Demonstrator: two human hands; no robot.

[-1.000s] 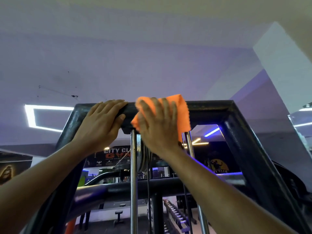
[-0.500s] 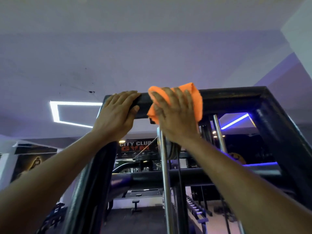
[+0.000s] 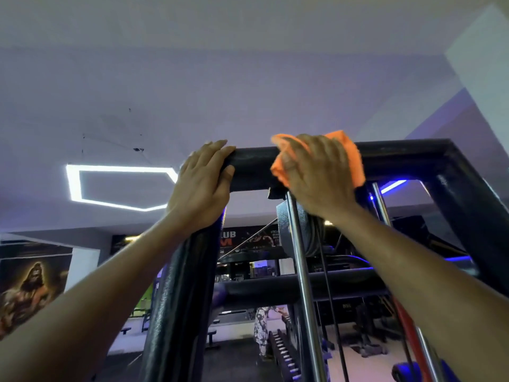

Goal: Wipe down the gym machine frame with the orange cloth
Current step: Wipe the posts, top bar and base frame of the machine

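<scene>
I'm looking up at the black gym machine frame point(image 3: 399, 157), its top crossbar running across the view with the left upright below my left arm and the right upright sloping down at the frame's right corner. Two chrome guide rods point(image 3: 301, 271) rise to the crossbar's underside. My left hand point(image 3: 202, 186) lies at the frame's top left corner, fingers laid over the bar and thumb beneath, gripping it for balance. My right hand point(image 3: 316, 175) presses the orange cloth point(image 3: 348, 158) flat against the middle of the crossbar, fingers spread and fairly straight. To wipe well here, I judge I should keep the palm firm, wrap the cloth over the top edge, and work steadily toward the right corner.
</scene>
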